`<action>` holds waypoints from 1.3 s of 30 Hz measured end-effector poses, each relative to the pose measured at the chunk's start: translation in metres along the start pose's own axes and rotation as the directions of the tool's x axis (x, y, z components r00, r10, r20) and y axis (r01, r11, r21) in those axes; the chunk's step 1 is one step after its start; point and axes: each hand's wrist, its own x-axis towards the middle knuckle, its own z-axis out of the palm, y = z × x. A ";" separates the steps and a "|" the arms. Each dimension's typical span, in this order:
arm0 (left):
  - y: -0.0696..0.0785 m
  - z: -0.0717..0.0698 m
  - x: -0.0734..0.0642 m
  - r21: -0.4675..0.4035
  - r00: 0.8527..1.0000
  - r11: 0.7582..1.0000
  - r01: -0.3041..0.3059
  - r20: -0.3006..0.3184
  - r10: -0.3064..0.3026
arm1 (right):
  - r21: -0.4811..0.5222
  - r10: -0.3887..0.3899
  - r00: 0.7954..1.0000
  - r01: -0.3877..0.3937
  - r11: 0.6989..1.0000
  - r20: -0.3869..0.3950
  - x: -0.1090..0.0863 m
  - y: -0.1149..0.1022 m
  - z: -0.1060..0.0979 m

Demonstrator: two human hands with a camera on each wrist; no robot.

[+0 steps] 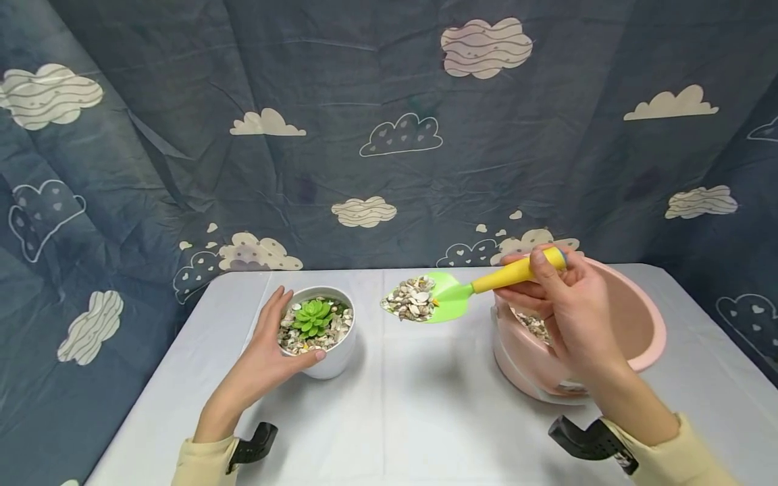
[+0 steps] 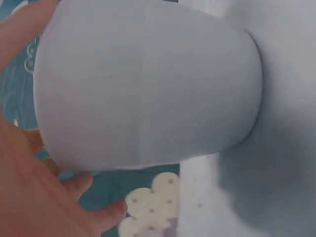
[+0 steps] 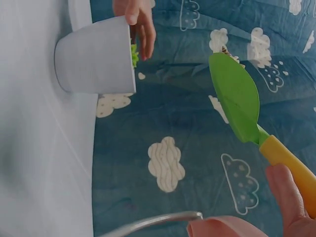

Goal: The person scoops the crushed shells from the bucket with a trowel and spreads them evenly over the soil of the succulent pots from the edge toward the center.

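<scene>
We think this is the carrying part: our right hand (image 1: 577, 314) pinches the trowel (image 1: 452, 300) of pebbles (image 1: 415, 298) between the pink bucket (image 1: 650, 324) and white succulent pot (image 1: 334, 361), our left hand (image 1: 267, 361) spreads around the pot, and next likely needs slow, flat moving.

Trowel (image 1: 451, 305) and tub (image 1: 524, 364) show smooth plastic, the gravel (image 1: 415, 298) looks rough, the pot (image 2: 148, 89) matt, the backdrop (image 1: 389, 179) creased cloth.

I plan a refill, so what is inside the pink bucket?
Small pale pebble-like pieces show inside the pink bucket. The right hand and the bucket's side cover the rest of the bottom, which cannot be seen.
</scene>
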 end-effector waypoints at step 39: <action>-0.035 0.006 0.001 -0.492 0.995 0.867 0.082 0.091 -0.043 | 0.019 0.127 0.989 -0.126 0.992 -0.079 0.021 0.081 0.064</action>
